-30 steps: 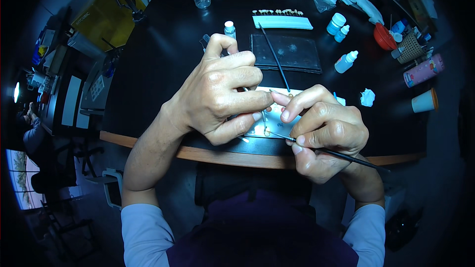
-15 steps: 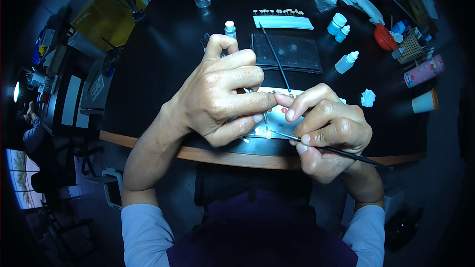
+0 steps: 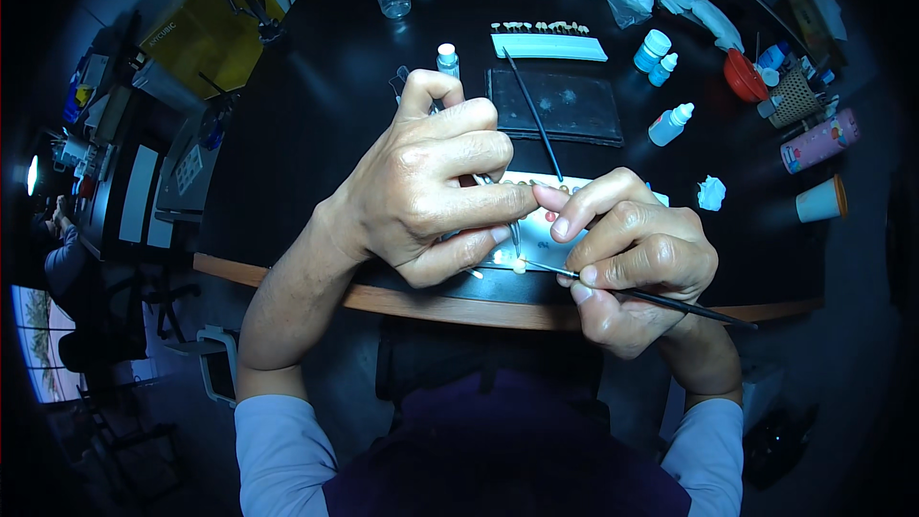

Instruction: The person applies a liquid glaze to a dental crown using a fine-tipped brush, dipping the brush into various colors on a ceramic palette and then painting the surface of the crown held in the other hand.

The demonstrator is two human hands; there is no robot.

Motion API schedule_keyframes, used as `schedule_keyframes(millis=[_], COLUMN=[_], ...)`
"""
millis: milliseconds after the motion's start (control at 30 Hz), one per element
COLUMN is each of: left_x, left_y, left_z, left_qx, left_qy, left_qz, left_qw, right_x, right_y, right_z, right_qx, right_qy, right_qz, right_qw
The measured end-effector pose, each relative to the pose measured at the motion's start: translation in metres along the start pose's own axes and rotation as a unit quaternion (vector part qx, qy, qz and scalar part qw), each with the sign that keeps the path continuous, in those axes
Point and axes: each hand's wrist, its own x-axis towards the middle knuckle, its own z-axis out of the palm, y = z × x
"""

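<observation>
1. Apparently tooth-shaped, a small pale piece [image 3: 520,266] sits at the white palette's [image 3: 551,251] near edge; whether it rests or hangs there is unclear.
2. It should be light, stiff and perhaps brittle, prone to slip if squeezed hard; its sides look the safest hold.
3. Metal tweezers [image 3: 517,236] reach down to it; whether their tips clamp it is too small to tell. The left hand [image 3: 431,177], curled closed around them, arches over the palette's left side.
4. At the palette's right, the right hand [image 3: 646,254] pinches a fine paintbrush [image 3: 670,301] near its tip end, bristles beside the piece. Both index fingertips meet above the palette, seemingly bracing.
5. Beyond the palette lies a dark slab [image 3: 584,107].
</observation>
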Motion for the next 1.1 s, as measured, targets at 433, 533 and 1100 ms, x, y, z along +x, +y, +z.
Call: schedule_keyframes(millis=[433,533,1100], left_x=[0.0022,0.0024,-0.0003], left_y=[0.0017,0.0018,-0.0015], left_z=[-0.0084,-0.0080,-0.0061], left_qx=[-0.008,-0.008,-0.025], left_qy=[-0.035,-0.031,-0.045], left_qz=[-0.011,-0.011,-0.016], left_qw=[0.999,0.999,0.999], right_x=[0.0007,0.0015,-0.0003], right_y=[-0.0026,-0.0025,0.0001], right_z=[-0.0002,-0.0001,0.0051], right_qx=[-0.005,-0.002,-0.006], right_qy=[-0.004,-0.004,0.045], right_qz=[0.007,0.005,0.009], right_qw=[1.000,1.000,0.999])
